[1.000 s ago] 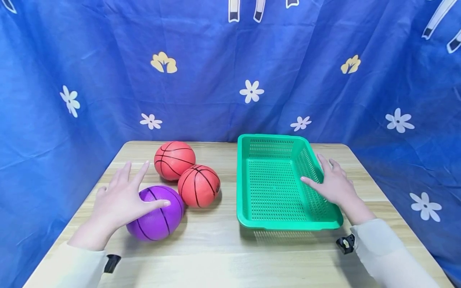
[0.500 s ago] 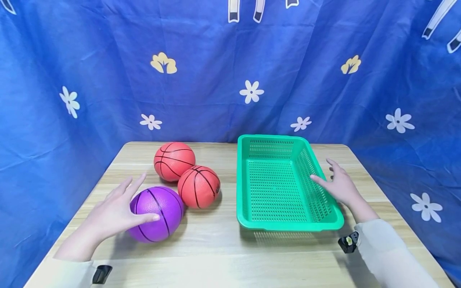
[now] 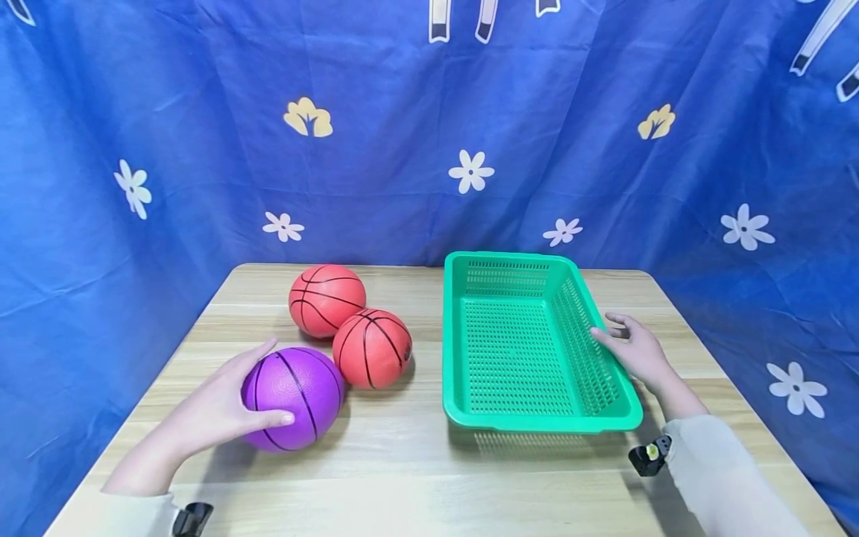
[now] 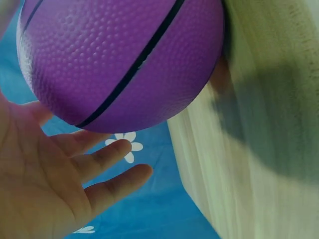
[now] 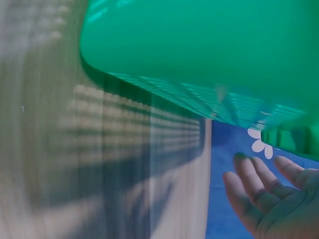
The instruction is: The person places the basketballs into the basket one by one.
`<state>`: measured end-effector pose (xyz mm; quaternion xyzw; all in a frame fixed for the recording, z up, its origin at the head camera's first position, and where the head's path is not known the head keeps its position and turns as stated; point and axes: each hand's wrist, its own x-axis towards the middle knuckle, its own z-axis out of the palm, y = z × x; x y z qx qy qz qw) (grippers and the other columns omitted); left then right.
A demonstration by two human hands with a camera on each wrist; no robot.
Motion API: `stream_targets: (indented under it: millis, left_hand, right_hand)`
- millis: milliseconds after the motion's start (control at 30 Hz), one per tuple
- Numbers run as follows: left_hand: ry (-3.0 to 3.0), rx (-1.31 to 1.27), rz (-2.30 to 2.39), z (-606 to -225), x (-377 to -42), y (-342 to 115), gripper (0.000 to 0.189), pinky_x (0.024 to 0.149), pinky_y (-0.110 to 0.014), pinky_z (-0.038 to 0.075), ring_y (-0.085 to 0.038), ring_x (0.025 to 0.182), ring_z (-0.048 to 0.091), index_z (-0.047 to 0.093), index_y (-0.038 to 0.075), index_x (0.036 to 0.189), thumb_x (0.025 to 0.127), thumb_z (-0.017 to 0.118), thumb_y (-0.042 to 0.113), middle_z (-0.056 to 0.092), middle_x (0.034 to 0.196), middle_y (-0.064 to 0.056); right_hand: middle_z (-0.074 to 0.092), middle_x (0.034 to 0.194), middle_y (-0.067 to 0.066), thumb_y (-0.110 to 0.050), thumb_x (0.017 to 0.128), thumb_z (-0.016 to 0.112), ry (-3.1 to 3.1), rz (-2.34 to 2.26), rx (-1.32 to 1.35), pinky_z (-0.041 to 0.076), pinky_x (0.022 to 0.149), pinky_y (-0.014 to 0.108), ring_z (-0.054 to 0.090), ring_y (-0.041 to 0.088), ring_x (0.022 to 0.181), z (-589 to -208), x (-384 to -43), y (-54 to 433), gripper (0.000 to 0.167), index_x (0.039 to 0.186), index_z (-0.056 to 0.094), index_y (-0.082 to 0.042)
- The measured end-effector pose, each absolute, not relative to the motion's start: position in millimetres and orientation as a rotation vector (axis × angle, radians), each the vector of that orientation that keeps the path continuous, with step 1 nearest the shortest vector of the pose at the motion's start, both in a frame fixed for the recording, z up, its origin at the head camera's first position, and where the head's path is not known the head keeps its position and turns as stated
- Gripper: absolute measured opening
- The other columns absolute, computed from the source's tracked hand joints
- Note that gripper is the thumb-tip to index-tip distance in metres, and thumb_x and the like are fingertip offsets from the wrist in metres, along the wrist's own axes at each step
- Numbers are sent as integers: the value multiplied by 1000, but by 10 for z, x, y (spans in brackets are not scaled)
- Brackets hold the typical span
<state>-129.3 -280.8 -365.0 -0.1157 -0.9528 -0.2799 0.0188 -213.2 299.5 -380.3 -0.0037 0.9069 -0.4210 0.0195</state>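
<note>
A purple basketball with black lines [image 3: 302, 395] rests on the table's left side. My left hand [image 3: 208, 406] is spread around its left side, thumb along the front and fingertips at the back. In the left wrist view several fingers of this hand [image 4: 45, 174] lie loosely extended below the purple ball [image 4: 119, 59]. To the right stands a green perforated plastic basket [image 3: 537, 422] with nothing inside. My right hand [image 3: 643, 356] is at its right rim, thumb at the edge and fingers outside. The right wrist view shows those relaxed fingers [image 5: 249, 179] apart from the basket's side wall [image 5: 194, 45].
Two red basketballs, one farther back [image 3: 326, 300] and one nearer [image 3: 372, 350], sit close together behind and right of the purple one. The wooden table [image 3: 403, 477] backs onto a blue patterned cloth [image 3: 376, 149].
My left hand has lowered from above the purple ball to around its left side. The right hand has drawn back from over the basket to its right rim. Balls and basket stay put.
</note>
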Motion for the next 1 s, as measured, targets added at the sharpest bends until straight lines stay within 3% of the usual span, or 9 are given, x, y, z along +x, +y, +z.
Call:
stream_targets:
  millis: [100,200,300,367,500,767,1000]
  left_hand:
    - [-2944,-361,-909,-3681,-1277,-2808,113,82,-67,42,-51,115,45,26,-2,147,65,84,48,37,137,-32]
    - [-2920,-371,-959,-3703,-1270,-2805,110,81,-65,44,-51,113,47,28,-3,146,65,86,45,40,134,-31]
    - [-2899,-383,-1003,-3718,-1268,-2801,108,79,-64,46,-50,110,50,29,-1,146,65,86,43,42,133,-30]
    - [-2883,-388,-1027,-3726,-1265,-2800,107,79,-63,47,-49,109,51,30,1,146,64,87,41,43,133,-29]
    - [-2859,-385,-1083,-3746,-1252,-2805,104,78,-62,48,-49,108,52,32,7,146,65,88,38,43,134,-27]
    - [-2805,-333,-1181,-3772,-1208,-2834,99,75,-59,50,-48,105,55,35,13,145,64,89,32,47,131,-25]
    - [-2783,-319,-1134,-3751,-1165,-2868,98,73,-60,50,-49,101,56,40,14,143,61,91,32,51,127,-26]
  right_hand:
    - [43,134,34,-45,97,50,2779,-1390,5,54,79,39,55,41,110,-3829,-2129,3003,73,147,27,3]
    - [46,131,32,-42,98,49,2735,-1485,39,54,74,30,63,25,97,-3850,-2125,3009,68,145,31,3]
    - [46,132,31,-39,98,51,2665,-1595,79,54,73,27,62,8,86,-3866,-2122,3017,65,145,32,3]
    - [46,132,30,-37,98,53,2615,-1657,99,54,73,28,62,3,83,-3874,-2122,3024,66,145,32,3]
    - [52,129,23,-36,96,57,2548,-1744,129,55,75,30,63,4,84,-3893,-2129,3039,66,145,34,2]
    - [62,106,-6,-31,94,61,2499,-1830,156,55,74,28,64,3,82,-3890,-2131,3041,64,142,38,4]
    - [64,103,-8,-31,93,64,2509,-1839,180,55,70,26,65,3,79,-3892,-2138,3024,64,141,40,4]
